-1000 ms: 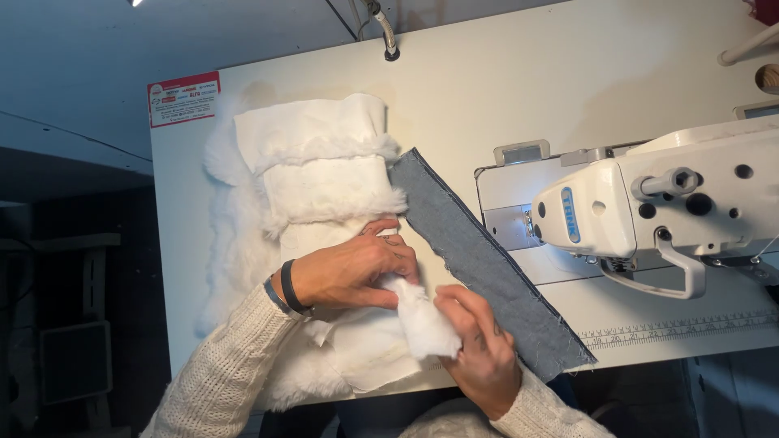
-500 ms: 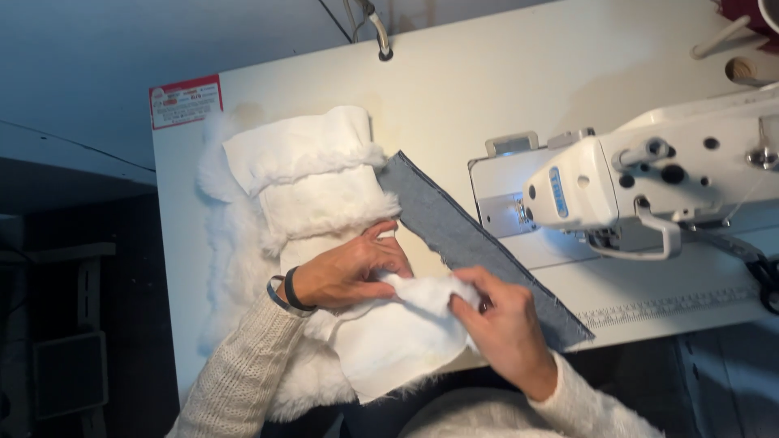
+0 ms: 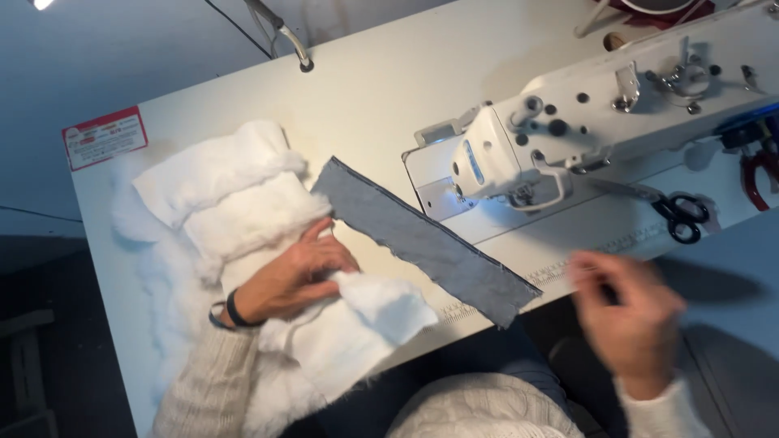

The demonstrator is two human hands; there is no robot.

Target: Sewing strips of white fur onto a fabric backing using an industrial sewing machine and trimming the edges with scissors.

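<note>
Items, near to far, as I see them from head cam:

1. Right hand [image 3: 629, 324]: off the near table edge, in the air, motion-blurred. Touches nothing I can make out; can't tell if fingers are spread or closed.
2. White fleece piece [image 3: 381, 304]: folded, lies at near edge of table [image 3: 381, 97], one corner hanging over toward the lap.
3. Left hand [image 3: 296, 272]: palm down on the fleece piece, fingers bent, pinning it flat, not pinching it (dark wristband [image 3: 231, 308] at the cuff).
4. Grey fabric strip [image 3: 422, 239]: long, lies diagonally, just beside left hand, its far end touching the fleece stack.
5. Fleece stack [image 3: 219, 186]: white, fluffy, several layers, left part of table.
6. Sewing machine [image 3: 584, 122]: white, right of strip, lamp lit at needle.
7. Scissors [image 3: 677, 215]: black handles, on machine bed, far right.
8. Red label [image 3: 104, 138]: far left corner of table.

Step in hand, my read: positioning the fleece piece, one hand only. Next handling needs the right hand back on the fabric, and the fleece edge matched w/ the strip's.
</note>
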